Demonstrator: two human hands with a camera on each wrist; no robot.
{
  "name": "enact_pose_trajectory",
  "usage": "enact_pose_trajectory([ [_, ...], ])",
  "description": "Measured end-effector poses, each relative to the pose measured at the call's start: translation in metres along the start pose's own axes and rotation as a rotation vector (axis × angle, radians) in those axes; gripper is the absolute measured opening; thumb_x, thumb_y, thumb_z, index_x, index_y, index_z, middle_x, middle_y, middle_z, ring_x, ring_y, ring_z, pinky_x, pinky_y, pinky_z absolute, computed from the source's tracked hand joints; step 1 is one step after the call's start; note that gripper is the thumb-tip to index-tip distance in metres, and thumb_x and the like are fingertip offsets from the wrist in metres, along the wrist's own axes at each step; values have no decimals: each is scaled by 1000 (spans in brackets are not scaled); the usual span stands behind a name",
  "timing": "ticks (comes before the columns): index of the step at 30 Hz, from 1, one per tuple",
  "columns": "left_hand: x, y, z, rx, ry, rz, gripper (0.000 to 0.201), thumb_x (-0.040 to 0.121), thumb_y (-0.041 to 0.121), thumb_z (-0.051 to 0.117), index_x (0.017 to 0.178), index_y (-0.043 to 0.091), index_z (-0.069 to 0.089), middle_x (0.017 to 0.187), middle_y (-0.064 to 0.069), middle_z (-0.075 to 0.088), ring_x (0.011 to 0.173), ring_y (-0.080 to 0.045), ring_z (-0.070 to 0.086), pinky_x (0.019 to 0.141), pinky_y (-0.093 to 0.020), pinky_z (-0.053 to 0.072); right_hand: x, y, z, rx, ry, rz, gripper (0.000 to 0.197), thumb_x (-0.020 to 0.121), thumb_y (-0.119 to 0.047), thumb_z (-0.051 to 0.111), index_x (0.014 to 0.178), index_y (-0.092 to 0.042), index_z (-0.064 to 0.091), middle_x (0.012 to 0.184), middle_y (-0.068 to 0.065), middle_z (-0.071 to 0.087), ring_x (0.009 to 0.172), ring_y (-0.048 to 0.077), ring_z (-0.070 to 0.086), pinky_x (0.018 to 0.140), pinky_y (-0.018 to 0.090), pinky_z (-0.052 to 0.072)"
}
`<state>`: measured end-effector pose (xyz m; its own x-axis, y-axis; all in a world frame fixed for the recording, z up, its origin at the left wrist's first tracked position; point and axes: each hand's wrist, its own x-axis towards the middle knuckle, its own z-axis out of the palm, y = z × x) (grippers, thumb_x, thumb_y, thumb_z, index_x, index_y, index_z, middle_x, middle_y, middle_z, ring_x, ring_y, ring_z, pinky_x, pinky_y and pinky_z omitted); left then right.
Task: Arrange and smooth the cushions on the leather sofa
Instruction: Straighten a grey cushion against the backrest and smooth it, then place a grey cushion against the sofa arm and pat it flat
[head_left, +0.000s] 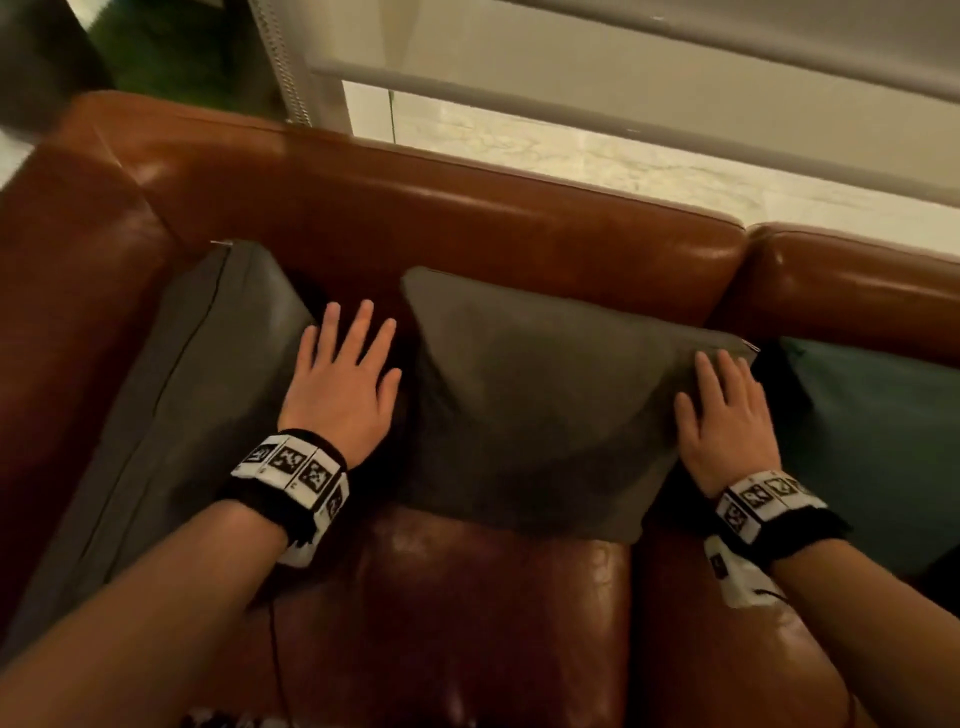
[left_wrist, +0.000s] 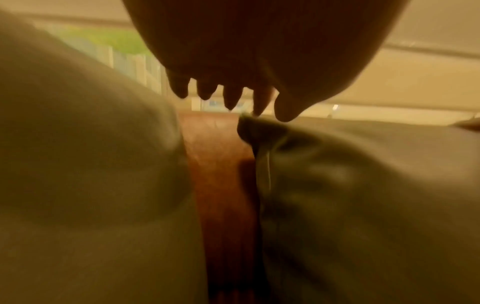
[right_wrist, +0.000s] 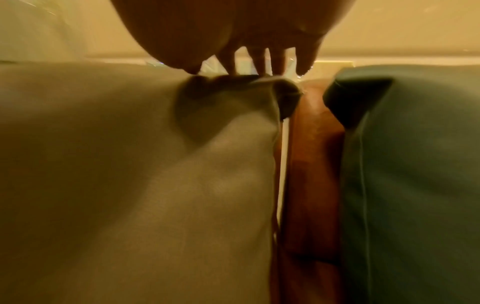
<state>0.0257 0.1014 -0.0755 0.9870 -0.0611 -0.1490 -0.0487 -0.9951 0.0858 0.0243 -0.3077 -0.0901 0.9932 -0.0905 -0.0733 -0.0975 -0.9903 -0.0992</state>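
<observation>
A grey middle cushion leans against the back of the brown leather sofa. My left hand hovers flat, fingers spread, over the gap between this cushion and a second grey cushion in the left corner. My right hand lies flat on the middle cushion's right edge, fingers straight. In the left wrist view the fingertips reach past the middle cushion's corner. In the right wrist view the fingertips touch the grey cushion's top corner, beside a teal cushion.
A teal cushion stands at the right against the sofa back. The sofa's left arm rises beside the corner cushion. Bare leather seat lies in front. A window with a blind is behind the sofa.
</observation>
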Motion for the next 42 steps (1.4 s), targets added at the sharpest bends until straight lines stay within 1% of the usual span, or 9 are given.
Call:
enact_pose_trajectory([
  [7, -75, -46, -24, -201, 109, -380, 57, 99, 43, 32, 153, 31, 21, 164, 3, 13, 152, -25, 5, 121, -53, 2, -26, -139, -7, 367, 82, -513, 53, 94, -34, 40, 141, -11, 47, 143, 12, 45, 134, 34, 37, 110, 53, 34],
  [11, -117, -70, 3, -109, 43, -422, 63, 98, 45, 24, 157, 29, 10, 165, 3, 6, 152, -26, 6, 120, -54, 11, -17, -281, 3, 375, -72, -846, 55, 97, -37, 39, 151, -25, 33, 159, 5, 26, 147, 26, 19, 118, 39, 18],
  [15, -164, -79, 21, -101, 86, -534, 60, 100, 49, 25, 155, 39, 5, 165, 5, 4, 152, -28, 9, 120, -52, 13, -5, -381, 23, 228, -123, -1101, 53, 101, -47, 31, 153, -36, 23, 165, 2, 6, 151, 27, 5, 119, 48, 18],
  [21, -268, -98, 57, -351, 200, -1068, 75, 93, 72, 24, 155, 39, -3, 165, 4, -2, 151, -25, 9, 120, -45, 15, 53, -408, 20, 478, -248, -561, 61, 100, -52, 38, 154, -28, 23, 162, 6, 18, 147, 29, 18, 116, 45, 20],
  [24, -286, -86, 62, -985, 469, -1411, 81, 89, 65, 43, 151, 16, 27, 155, -11, 35, 138, -29, 39, 111, -39, 34, 48, -423, 16, 629, -492, -376, 58, 104, -47, 29, 141, -7, 47, 143, 15, 49, 131, 32, 45, 101, 33, 34],
  [29, -280, -59, 62, -1214, 804, -1389, 35, 102, 32, 46, 129, 13, 59, 126, -5, 63, 121, -26, 56, 99, -33, 41, 36, -417, 21, 792, -369, -304, 39, 101, -46, 40, 90, -16, 63, 92, 4, 61, 90, 22, 55, 76, 27, 33],
  [35, -290, -75, 24, -1155, 1022, -1438, 24, 94, 43, 58, 83, 24, 69, 85, 5, 70, 83, -15, 66, 76, -36, 54, 44, -417, 0, 769, -201, -363, 45, 94, -51, 50, 70, -14, 60, 65, 0, 54, 62, 15, 50, 69, 28, 34],
  [39, -284, -124, 17, -1029, 955, -1547, 45, 93, 49, 57, 77, 8, 67, 74, -6, 67, 70, -20, 62, 63, -35, 49, 41, -449, 1, 676, -305, -419, 48, 95, -54, 48, 101, -13, 72, 91, 8, 66, 90, 26, 62, 76, 30, 39],
  [42, -289, -154, 46, -1079, 822, -1682, 51, 88, 56, 56, 69, 10, 68, 80, -13, 71, 77, -33, 67, 75, -48, 57, 37, -462, 16, 545, -478, -487, 46, 97, -50, 48, 119, -15, 68, 119, 11, 66, 112, 32, 60, 92, 34, 44],
])
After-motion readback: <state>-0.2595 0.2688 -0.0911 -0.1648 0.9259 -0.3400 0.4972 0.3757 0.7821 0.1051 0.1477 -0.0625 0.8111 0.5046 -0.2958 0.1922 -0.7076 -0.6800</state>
